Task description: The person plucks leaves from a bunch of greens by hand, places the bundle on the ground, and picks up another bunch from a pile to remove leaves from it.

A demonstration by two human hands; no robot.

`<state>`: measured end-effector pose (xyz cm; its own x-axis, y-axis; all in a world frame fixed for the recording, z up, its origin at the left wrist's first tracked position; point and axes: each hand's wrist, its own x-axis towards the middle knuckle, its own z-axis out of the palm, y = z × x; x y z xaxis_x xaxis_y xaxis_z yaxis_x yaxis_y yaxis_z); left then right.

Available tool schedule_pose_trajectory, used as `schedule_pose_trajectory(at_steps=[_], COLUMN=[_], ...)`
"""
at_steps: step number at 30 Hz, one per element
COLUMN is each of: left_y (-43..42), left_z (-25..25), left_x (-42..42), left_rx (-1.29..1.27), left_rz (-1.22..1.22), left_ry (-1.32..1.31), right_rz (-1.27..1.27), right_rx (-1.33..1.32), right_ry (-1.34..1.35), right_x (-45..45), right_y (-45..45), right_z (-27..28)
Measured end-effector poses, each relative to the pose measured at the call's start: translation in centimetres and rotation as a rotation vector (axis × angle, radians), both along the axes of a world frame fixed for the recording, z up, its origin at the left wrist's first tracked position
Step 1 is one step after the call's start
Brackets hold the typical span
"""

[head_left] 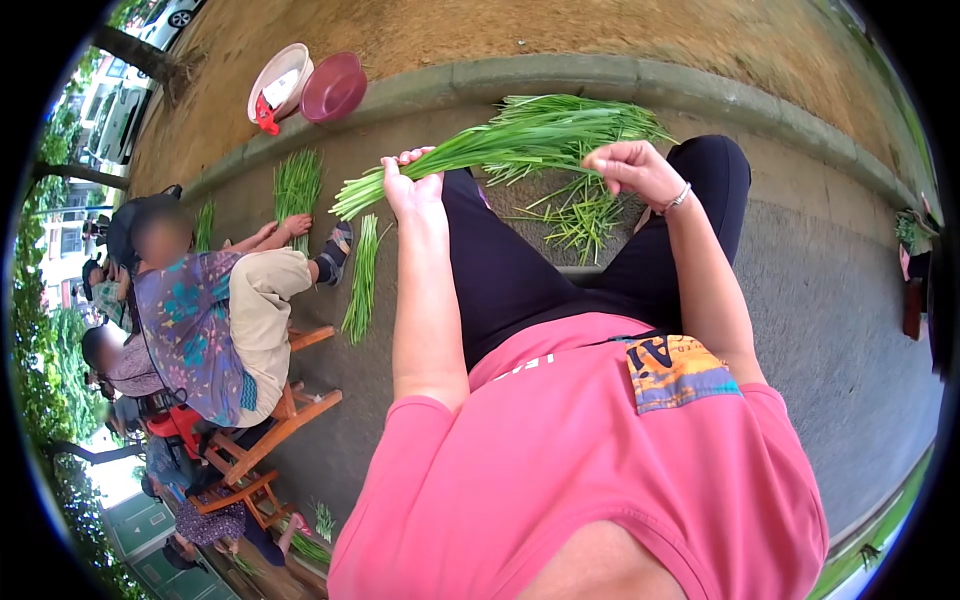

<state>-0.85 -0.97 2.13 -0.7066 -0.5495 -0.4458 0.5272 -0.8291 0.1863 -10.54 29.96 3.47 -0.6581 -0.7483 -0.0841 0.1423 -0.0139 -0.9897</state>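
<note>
My left hand [413,192] is wrapped around the pale stem end of a bunch of garlic chives [470,150], whose long green leaves stretch to the right above my knees. At the leafy side of that bunch, my right hand [637,172] has its fingers pinched together; anything between them is too small to make out. Behind the held bunch lies a heap of chives [570,108] on the pavement. Short loose chive pieces [582,222] are scattered on the ground between my legs.
A neat row of chives [362,285] lies left of my legs. Beyond it, a co-worker [200,310] on a wooden stool [285,420] handles another bunch [297,188]. Two basins, one pale pink [272,75], one dark red [335,88], stand by the curb [480,77].
</note>
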Motion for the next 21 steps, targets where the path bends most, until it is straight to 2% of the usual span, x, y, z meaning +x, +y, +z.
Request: schedule_pose_trajectory(at_steps=[2,3,6,8,10,11,13,14,16,17,19,20,21], left_y=[-0.3,-0.4,-0.2,-0.2,-0.1,-0.3,-0.4,-0.4,-0.4,-0.3,-0.4,-0.5,-0.5], left_z=[-0.1,-0.1,0.1,0.6,0.9,0.9,0.8,0.9,1.0,1.0,1.1,1.2,1.2], left_x=[0.1,0.2,0.1,0.3,0.4,0.4,0.5,0.4,0.3,0.2,0.1,0.3,0.3], left_rx=[0.031,0.031,0.033,0.077,0.099,0.117,0.126,0.127,0.103,0.105,0.097,0.093,0.091], left_rz=[0.021,0.018,0.033,0.05,0.036,0.033,0.028,0.026,0.042,0.042,0.044,0.045,0.045], left_ry=[0.04,0.04,0.045,0.042,0.047,0.048,0.051,0.052,0.013,0.012,-0.009,-0.012,-0.024], right_rz=[0.222,0.291,0.37,0.402,0.391,0.385,0.204,0.201,0.419,0.419,0.469,0.47,0.359], right_rx=[0.005,0.07,0.143,0.266,0.539,0.54,0.417,0.42,0.493,0.494,0.278,0.273,0.193], right_ry=[-0.019,0.066,0.185,0.344,0.506,0.506,1.06,1.061,0.35,0.349,0.106,0.104,0.092], right_x=[0.2,0.0,0.4,0.8,1.5,1.6,2.0,2.0,1.7,1.6,1.4,1.5,1.2], right_y=[0.4,0.5,0.3,-0.2,-0.2,-0.1,-0.3,-0.2,0.0,0.2,0.4,0.6,0.8], right_z=[0.0,-0.4,-2.1,-2.3,-1.8,-2.6,-3.6,-3.0,-0.8,0.3,1.9,2.4,2.6])
